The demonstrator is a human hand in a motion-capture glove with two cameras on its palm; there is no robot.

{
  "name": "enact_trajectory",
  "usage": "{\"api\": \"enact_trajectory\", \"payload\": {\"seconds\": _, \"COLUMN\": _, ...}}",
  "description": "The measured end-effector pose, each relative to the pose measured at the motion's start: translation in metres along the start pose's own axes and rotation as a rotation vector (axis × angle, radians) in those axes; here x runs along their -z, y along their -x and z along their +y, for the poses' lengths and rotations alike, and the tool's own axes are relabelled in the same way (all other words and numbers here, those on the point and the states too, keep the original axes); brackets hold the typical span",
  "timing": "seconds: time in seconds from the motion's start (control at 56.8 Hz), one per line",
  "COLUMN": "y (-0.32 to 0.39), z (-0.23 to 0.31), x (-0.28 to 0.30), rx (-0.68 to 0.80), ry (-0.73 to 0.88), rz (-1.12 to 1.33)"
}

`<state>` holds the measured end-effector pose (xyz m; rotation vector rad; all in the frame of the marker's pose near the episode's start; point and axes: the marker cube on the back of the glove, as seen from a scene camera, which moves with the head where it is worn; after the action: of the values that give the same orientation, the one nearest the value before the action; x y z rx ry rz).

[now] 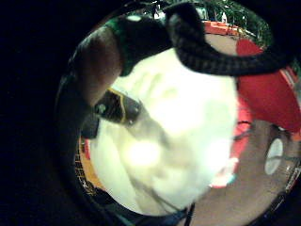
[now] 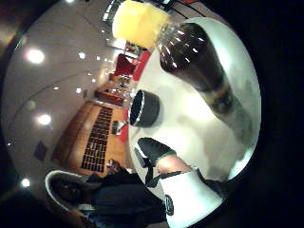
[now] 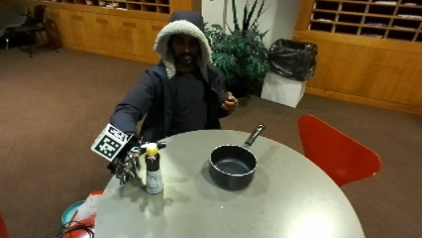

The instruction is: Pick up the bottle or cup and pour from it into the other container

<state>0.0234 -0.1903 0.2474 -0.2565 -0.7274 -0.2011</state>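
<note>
1. Bottle stands upright near the table edge on the person's right side; open tabletop lies betw. it and the pot; more bare top in front of the pot.
2. Pot sits near mid-table, handle pointing to the far edge; red chair just beside the table rim.
3. Count: 1 bottle, dark w/ yellow cap; 1 pot; 1 chair.
4. Gloved right hand is at the bottle's side; can't tell if fingers grip it; bare hand is raised at chest, off the table.
</note>
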Motion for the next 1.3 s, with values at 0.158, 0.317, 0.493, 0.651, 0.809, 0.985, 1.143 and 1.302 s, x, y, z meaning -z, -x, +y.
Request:
{"api": "enact_trajectory", "payload": {"seconds": 0.158, "y": -0.002, "z": -0.029, "x": -0.034, "rx": -0.012, "ry": -0.085, "rz": -0.178}}
{"api": "enact_trajectory", "payload": {"seconds": 0.317, "y": -0.004, "z": -0.047, "x": -0.051, "rx": -0.062, "ry": -0.153, "rz": -0.398}}
{"api": "enact_trajectory", "payload": {"seconds": 0.493, "y": -0.006, "z": -0.05, "x": -0.054, "rx": -0.02, "ry": -0.184, "rz": -0.416}}
{"api": "enact_trajectory", "payload": {"seconds": 0.651, "y": 0.001, "z": -0.044, "x": -0.053, "rx": 0.015, "ry": -0.188, "rz": -0.365}}
{"api": "enact_trajectory", "payload": {"seconds": 0.809, "y": 0.046, "z": -0.038, "x": -0.04, "rx": 0.116, "ry": -0.172, "rz": -0.273}}
{"api": "enact_trajectory", "payload": {"seconds": 0.985, "y": 0.135, "z": -0.037, "x": -0.025, "rx": 0.224, "ry": -0.011, "rz": 0.14}}
{"api": "enact_trajectory", "payload": {"seconds": 1.143, "y": 0.192, "z": -0.042, "x": -0.043, "rx": 0.305, "ry": 0.027, "rz": 0.569}}
{"api": "enact_trajectory", "payload": {"seconds": 1.302, "y": 0.225, "z": -0.044, "x": -0.07, "rx": 0.379, "ry": 0.114, "rz": 0.865}}
